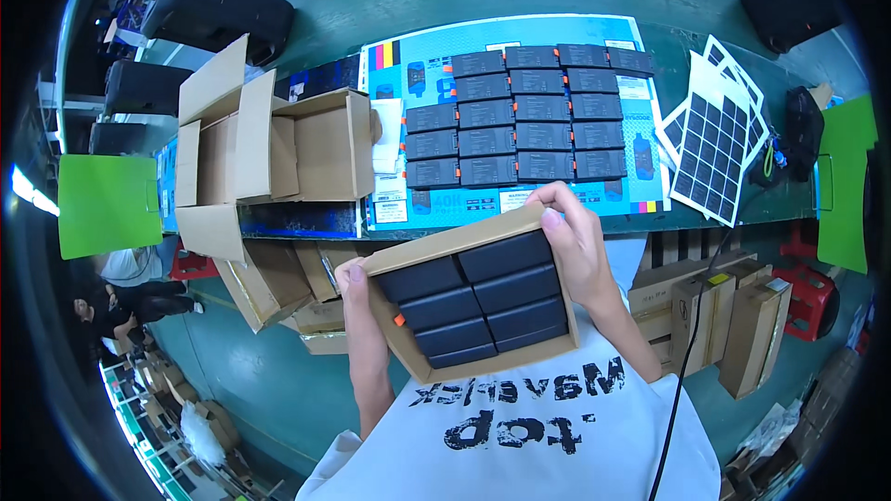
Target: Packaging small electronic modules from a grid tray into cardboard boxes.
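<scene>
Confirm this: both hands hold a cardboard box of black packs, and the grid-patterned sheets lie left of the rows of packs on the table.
Not left: the head view shows the grid-patterned sheets right of the rows of packs. The rest stands.

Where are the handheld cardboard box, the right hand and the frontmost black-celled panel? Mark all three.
Handheld cardboard box (pixel 455 245): head view, on its far wall.
Right hand (pixel 577 239): head view, mid-hand.
Frontmost black-celled panel (pixel 711 154): head view, centre of its face.
</scene>
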Motion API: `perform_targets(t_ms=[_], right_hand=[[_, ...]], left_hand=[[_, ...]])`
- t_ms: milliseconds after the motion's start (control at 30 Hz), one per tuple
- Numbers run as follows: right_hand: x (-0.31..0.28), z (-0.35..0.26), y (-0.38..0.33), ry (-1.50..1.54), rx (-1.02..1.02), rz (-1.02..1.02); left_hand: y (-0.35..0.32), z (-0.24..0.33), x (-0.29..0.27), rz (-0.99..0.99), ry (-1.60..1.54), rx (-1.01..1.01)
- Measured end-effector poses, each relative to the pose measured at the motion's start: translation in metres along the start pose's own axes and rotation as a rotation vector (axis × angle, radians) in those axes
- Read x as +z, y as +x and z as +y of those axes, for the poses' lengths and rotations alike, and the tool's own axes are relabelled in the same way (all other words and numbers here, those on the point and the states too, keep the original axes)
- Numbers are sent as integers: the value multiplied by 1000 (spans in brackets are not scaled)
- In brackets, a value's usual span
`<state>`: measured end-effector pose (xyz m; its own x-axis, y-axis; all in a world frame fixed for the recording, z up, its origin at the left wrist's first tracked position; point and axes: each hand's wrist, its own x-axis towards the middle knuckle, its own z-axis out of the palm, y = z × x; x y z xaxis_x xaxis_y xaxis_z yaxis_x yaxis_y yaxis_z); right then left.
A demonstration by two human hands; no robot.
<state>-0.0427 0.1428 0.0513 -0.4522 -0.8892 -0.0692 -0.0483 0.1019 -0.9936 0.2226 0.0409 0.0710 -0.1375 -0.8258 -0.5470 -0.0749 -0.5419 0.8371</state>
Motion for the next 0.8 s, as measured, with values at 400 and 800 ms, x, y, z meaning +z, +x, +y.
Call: perform_targets(t_ms=[400, 800], right_hand=[[-15, 3, -29, 55, 203, -123], [-2, 23, -16, 186, 211, -150]], left_hand=[[2, -19, -9, -219, -49, -150], [32, -15, 8, -220, -2, -114]])
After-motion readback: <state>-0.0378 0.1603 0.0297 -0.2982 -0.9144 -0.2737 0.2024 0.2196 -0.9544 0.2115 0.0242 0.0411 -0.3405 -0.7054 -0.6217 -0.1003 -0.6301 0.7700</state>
